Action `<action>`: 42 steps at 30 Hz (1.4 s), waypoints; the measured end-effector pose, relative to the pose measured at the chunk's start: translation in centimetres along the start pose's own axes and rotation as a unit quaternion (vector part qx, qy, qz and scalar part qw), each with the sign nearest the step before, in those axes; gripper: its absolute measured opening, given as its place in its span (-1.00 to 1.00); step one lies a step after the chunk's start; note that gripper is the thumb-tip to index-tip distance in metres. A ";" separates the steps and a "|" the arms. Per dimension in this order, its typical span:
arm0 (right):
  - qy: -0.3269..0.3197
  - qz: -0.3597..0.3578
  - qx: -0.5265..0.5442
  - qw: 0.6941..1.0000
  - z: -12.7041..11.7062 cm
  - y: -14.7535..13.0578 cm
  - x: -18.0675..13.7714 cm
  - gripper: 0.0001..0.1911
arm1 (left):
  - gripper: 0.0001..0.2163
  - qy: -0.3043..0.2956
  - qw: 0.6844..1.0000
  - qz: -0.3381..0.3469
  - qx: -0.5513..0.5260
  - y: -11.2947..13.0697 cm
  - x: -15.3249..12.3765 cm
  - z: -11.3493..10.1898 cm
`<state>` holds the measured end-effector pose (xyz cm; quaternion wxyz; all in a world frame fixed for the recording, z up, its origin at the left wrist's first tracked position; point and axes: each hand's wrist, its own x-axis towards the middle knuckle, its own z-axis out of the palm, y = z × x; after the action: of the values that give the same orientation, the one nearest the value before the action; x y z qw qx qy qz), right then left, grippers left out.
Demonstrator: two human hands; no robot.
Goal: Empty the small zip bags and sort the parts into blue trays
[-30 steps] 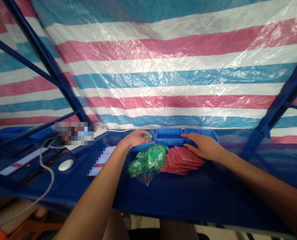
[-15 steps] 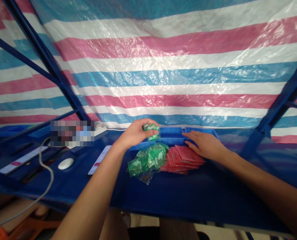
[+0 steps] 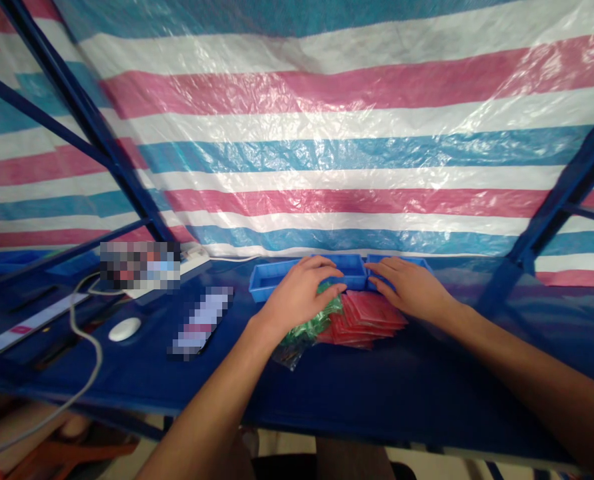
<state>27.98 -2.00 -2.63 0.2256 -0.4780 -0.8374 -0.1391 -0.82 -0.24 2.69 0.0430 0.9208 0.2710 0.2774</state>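
My left hand (image 3: 297, 297) lies on a heap of small green plastic packets (image 3: 307, 331), fingers curled down over them, covering most of the heap. My right hand (image 3: 411, 290) rests flat on a stack of red packets (image 3: 369, 313) right beside the green ones, fingers stretched out. Both piles sit on a dark blue table (image 3: 377, 393). Behind them stand three shallow blue trays in a row: the left tray (image 3: 267, 280), the middle tray (image 3: 353, 265) at my left fingertips, and the right tray (image 3: 421, 262) behind my right hand.
A white mouse (image 3: 121, 329) and its grey cable (image 3: 84, 373) lie at the left, with a white power strip (image 3: 197, 257) behind. Blue metal frame bars (image 3: 91, 127) rise on both sides. A striped plastic tarp (image 3: 327, 133) closes off the back.
My left hand lifted a green packet out of the left tray, carried it right and came down on the green heap. My right hand stayed on the red stack.
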 end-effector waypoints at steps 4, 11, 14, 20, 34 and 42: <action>0.027 0.002 0.005 1.000 -0.5 0.3 0.1 -0.62 | -0.75 0.044 0.999 -0.020 -0.003 -1.9 0.7 -0.5; -0.006 -0.019 0.077 0.997 0.8 1.6 -0.4 -0.62 | -0.77 -0.007 0.999 -0.033 0.028 -6.3 -0.6 0.3; -0.022 -0.027 0.106 0.994 1.4 1.8 -0.4 -0.59 | -0.79 -0.019 0.999 -0.045 0.007 -7.3 -1.1 0.4; -0.048 -0.018 0.090 0.995 1.5 1.7 0.0 -0.56 | -0.80 -0.002 0.999 -0.031 -0.021 -8.5 -1.2 1.0; -0.038 0.014 0.076 0.996 1.9 1.2 0.1 -0.60 | -0.81 0.000 1.000 -0.001 -0.022 -9.6 -1.7 1.0; -0.031 0.020 0.083 0.996 2.0 0.8 0.3 -0.61 | -0.80 0.013 1.000 -0.001 -0.020 -9.8 -1.9 1.0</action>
<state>28.04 -0.50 -4.15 0.2413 -0.4787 -0.8427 -0.0495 -6.28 7.14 -1.36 0.0582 0.9156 0.2673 0.2948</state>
